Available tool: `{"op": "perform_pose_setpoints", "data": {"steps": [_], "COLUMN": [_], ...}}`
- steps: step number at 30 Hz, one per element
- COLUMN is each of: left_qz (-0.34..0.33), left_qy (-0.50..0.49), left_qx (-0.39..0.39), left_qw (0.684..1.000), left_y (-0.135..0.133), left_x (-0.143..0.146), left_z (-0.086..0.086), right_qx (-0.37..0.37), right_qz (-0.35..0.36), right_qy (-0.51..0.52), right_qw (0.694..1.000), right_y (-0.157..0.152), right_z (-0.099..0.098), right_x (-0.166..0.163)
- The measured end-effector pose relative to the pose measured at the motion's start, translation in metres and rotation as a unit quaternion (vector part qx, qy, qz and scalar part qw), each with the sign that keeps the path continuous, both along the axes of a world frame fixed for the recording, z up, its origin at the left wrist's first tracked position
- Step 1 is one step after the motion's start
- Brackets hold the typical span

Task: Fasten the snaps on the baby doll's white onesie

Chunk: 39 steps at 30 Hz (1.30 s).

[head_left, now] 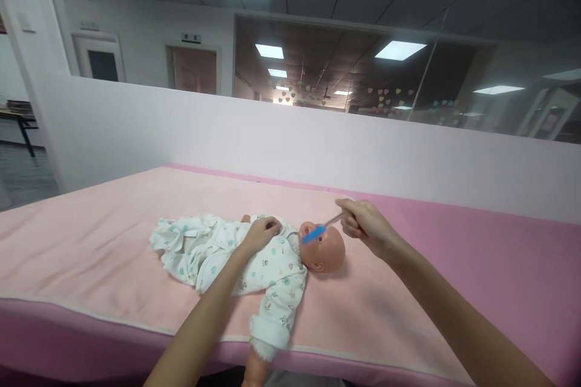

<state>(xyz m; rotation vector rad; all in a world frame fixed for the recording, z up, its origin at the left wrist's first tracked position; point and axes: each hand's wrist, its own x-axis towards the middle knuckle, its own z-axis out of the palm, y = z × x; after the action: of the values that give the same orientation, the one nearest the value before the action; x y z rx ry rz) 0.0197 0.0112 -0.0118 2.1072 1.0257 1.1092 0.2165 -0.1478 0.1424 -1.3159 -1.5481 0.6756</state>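
Note:
A baby doll (267, 263) in white clothes with a small print lies on its back on the pink mat, its bald head (333, 252) to the right. My right hand (367, 222) is closed around the pale handle of a stick with a blue head (313, 234). That blue head lies across the doll's face, near its mouth; whether it touches is unclear. On the doll's chest rests my left hand (262, 234), fingers curled together. Whatever may be inside those fingers is hidden. The doll's near arm stretches toward me over the mat's edge.
A light pink mat (104, 242) covers much of a darker pink padded surface (499, 278). Behind it runs a low white wall (318, 145) with glass above. At far left stands a dark-legged table (22, 124) on the floor.

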Motion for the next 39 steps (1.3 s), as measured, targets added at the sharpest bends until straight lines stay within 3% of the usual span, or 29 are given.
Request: {"op": "perform_pose_setpoints", "data": {"steps": [4, 12, 15, 18, 20, 22, 27, 34, 39], "left_qz": [-0.005, -0.003, -0.003, -0.003, -0.002, 0.001, 0.002, -0.004, -0.004], "left_qy": [0.001, -0.008, -0.011, -0.011, -0.010, -0.009, -0.011, -0.013, -0.016], "left_qx": [0.001, 0.003, 0.002, 0.002, 0.005, 0.007, 0.004, -0.001, -0.003], "left_qw": [1.000, 1.000, 1.000, 1.000, 1.000, 1.000, 1.000, 1.000, 1.000], "left_y": [-0.003, -0.003, -0.002, -0.002, -0.002, -0.002, -0.002, -0.001, -0.001], "left_x": [0.000, 0.000, 0.001, 0.001, 0.000, 0.000, 0.001, 0.001, 0.000], "left_z": [0.003, 0.003, 0.002, 0.001, 0.001, 0.001, 0.001, 0.000, 0.000], "right_qx": [0.013, -0.058, -0.123, -0.196, -0.208, -0.190, -0.130, -0.130, -0.104], "right_qz": [-0.033, -0.002, 0.035, 0.099, 0.130, 0.140, 0.058, -0.001, -0.015], "right_qy": [-0.033, -0.002, 0.071, 0.199, 0.266, 0.284, 0.119, 0.084, 0.036], "right_qw": [0.999, 0.998, 0.989, 0.955, 0.932, 0.929, 0.983, 0.988, 0.994], "right_y": [0.004, 0.010, 0.010, 0.007, 0.006, 0.005, 0.009, 0.009, 0.007], "right_z": [0.000, -0.019, -0.020, -0.015, -0.010, -0.007, -0.010, -0.024, -0.022], "right_x": [0.002, -0.002, -0.001, 0.003, 0.006, 0.010, 0.018, 0.027, 0.026]}}
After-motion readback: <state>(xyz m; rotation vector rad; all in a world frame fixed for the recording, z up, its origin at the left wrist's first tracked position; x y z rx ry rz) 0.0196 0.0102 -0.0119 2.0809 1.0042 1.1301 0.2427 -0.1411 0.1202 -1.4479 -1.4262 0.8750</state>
